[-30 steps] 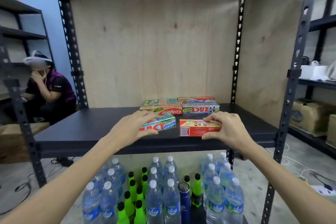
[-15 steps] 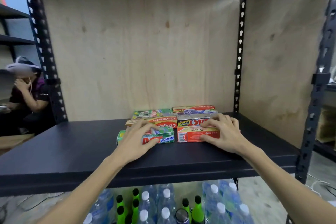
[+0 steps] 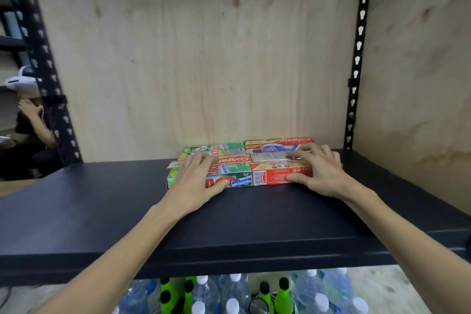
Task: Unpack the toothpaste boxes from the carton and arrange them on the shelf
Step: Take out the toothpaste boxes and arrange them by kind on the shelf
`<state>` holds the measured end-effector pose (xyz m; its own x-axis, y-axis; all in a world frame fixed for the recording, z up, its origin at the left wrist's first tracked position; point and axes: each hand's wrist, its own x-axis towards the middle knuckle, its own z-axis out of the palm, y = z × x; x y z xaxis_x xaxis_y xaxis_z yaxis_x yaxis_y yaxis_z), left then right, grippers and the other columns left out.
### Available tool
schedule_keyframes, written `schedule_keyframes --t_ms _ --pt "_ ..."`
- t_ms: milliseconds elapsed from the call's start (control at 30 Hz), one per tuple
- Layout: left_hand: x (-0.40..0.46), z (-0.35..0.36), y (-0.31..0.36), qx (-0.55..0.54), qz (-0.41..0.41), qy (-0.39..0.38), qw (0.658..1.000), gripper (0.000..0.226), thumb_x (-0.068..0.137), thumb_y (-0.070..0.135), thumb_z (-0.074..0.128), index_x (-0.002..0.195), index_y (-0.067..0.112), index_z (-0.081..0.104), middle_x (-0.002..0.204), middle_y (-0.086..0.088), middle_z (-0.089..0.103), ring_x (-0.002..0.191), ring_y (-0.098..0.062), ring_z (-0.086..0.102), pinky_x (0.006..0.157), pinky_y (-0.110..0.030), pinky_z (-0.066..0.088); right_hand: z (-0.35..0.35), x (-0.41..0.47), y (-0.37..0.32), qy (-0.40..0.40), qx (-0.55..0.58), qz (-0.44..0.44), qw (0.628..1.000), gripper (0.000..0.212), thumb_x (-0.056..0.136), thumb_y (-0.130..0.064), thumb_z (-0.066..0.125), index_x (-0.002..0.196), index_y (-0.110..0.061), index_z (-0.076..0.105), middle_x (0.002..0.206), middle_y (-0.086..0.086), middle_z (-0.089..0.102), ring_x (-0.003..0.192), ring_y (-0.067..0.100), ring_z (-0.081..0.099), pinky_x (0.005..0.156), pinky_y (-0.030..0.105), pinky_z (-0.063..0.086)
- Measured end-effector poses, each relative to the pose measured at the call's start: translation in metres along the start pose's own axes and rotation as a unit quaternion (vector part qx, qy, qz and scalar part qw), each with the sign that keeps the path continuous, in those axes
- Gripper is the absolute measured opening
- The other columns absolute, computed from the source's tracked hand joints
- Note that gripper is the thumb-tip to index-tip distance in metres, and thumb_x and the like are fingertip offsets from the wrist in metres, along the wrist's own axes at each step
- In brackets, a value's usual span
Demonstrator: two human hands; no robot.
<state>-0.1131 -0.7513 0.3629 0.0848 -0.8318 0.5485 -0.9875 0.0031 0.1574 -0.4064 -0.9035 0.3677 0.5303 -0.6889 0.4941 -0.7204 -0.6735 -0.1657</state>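
Observation:
On the dark shelf board (image 3: 102, 211), several toothpaste boxes lie flat in two columns near the plywood back. My left hand (image 3: 196, 181) rests over the green whitening box (image 3: 237, 178) at the front left, thumb on its front face and fingers on top. My right hand (image 3: 318, 171) grips the red box (image 3: 272, 176) at the front right, thumb in front, fingers over the top. Behind them lie a red Colgate box (image 3: 234, 160), a green box (image 3: 216, 147) and another Colgate box (image 3: 280, 141). The carton is not in view.
Plywood panels (image 3: 191, 58) close the back and right side of the bay. Perforated black uprights (image 3: 356, 58) stand at both back corners. Water bottles (image 3: 232, 296) and green bottles (image 3: 283, 296) fill the level below. A seated person (image 3: 30, 122) is at the far left.
Both hands have pushed the green and red boxes back against the rows behind. The view has moved closer to the shelf.

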Motion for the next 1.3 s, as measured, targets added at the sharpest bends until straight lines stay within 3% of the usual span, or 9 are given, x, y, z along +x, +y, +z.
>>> schedule_keyframes --t_ms 267,500,600,700,800,900,1000,1100,1300 --pt "-0.006 -0.004 0.007 0.025 -0.015 0.021 0.999 0.072 0.082 0.069 0.044 0.139 0.025 0.052 0.137 0.005 0.050 0.129 -0.018 0.042 0.110 -0.041 0.037 0.002 -0.012 -0.008 0.045 -0.007 -0.008 0.999 0.067 0.085 -0.071 0.052 0.143 -0.037 0.046 0.145 -0.007 0.039 0.133 0.019 0.026 0.108 0.039 0.017" --pt "-0.032 -0.020 0.025 -0.025 -0.007 0.036 0.999 0.077 0.085 0.063 0.059 0.147 0.022 0.040 0.146 0.004 0.041 0.137 -0.015 0.031 0.115 -0.036 0.028 -0.017 -0.054 -0.040 0.099 -0.008 -0.022 0.995 0.080 0.079 -0.080 0.047 0.144 -0.033 0.042 0.140 -0.004 0.037 0.130 0.020 0.030 0.110 0.044 0.023" --pt "-0.050 -0.030 0.035 -0.036 0.003 0.025 0.999 0.079 0.086 0.062 0.060 0.149 0.019 0.038 0.145 0.002 0.038 0.138 -0.015 0.026 0.116 -0.033 0.024 -0.024 -0.077 -0.058 0.097 0.007 -0.005 0.995 0.079 0.080 -0.080 0.046 0.145 -0.036 0.039 0.135 -0.002 0.038 0.126 0.021 0.032 0.109 0.045 0.026" --pt "-0.075 -0.040 0.048 -0.062 -0.007 0.032 0.998 0.075 0.087 0.064 0.055 0.146 0.020 0.040 0.143 0.002 0.041 0.137 -0.016 0.031 0.116 -0.040 0.032 -0.027 -0.105 -0.077 0.093 0.035 0.021 0.995 0.079 0.081 -0.080 0.045 0.145 -0.033 0.038 0.131 -0.001 0.039 0.122 0.022 0.034 0.103 0.041 0.027" --pt "-0.116 -0.040 0.062 -0.065 -0.039 0.065 0.995 0.067 0.090 0.064 0.051 0.141 0.021 0.046 0.138 0.005 0.047 0.131 -0.016 0.039 0.109 -0.037 0.037 -0.024 -0.142 -0.103 0.122 0.073 0.019 0.990 0.075 0.083 -0.075 0.048 0.144 -0.031 0.041 0.124 -0.004 0.040 0.113 0.018 0.035 0.093 0.035 0.027" --pt "-0.167 -0.033 0.072 -0.072 -0.027 0.119 0.990 0.063 0.091 0.057 0.056 0.140 0.019 0.048 0.140 0.007 0.048 0.134 -0.015 0.039 0.114 -0.032 0.026 -0.010 -0.185 -0.135 0.151 0.111 0.018 0.982 0.070 0.084 -0.068 0.055 0.142 -0.030 0.043 0.120 -0.005 0.040 0.110 0.016 0.036 0.092 0.031 0.026" --pt "-0.219 -0.020 0.074 -0.084 -0.021 0.128 0.988 0.075 0.092 0.048 0.060 0.152 0.012 0.032 0.159 0.001 0.030 0.150 -0.016 0.020 0.124 -0.033 0.010 0.017 -0.230 -0.162 0.158 0.152 0.018 0.975 0.072 0.084 -0.061 0.062 0.145 -0.028 0.040 0.122 -0.003 0.039 0.113 0.018 0.039 0.097 0.032 0.029" --pt "-0.269 -0.002 0.077 -0.170 -0.070 0.118 0.976 0.079 0.094 0.041 0.060 0.156 0.015 0.019 0.163 0.005 0.019 0.150 -0.008 0.014 0.122 -0.030 0.015 0.046 -0.271 -0.187 0.162 0.222 0.065 0.959 0.074 0.084 -0.055 0.066 0.145 -0.027 0.036 0.124 -0.005 0.039 0.113 0.012 0.037 0.099 0.033 0.028" --pt "-0.352 0.062 0.049 -0.179 -0.221 0.045 0.958 0.076 0.091 0.044 0.065 0.151 0.015 0.027 0.147 0.002 0.040 0.136 -0.013 0.033 0.112 -0.034 0.034 0.129 -0.335 -0.209 0.092 0.223 0.125 0.962 0.071 0.085 -0.053 0.067 0.143 -0.028 0.035 0.124 -0.008 0.040 0.115 0.011 0.035 0.095 0.032 0.027"
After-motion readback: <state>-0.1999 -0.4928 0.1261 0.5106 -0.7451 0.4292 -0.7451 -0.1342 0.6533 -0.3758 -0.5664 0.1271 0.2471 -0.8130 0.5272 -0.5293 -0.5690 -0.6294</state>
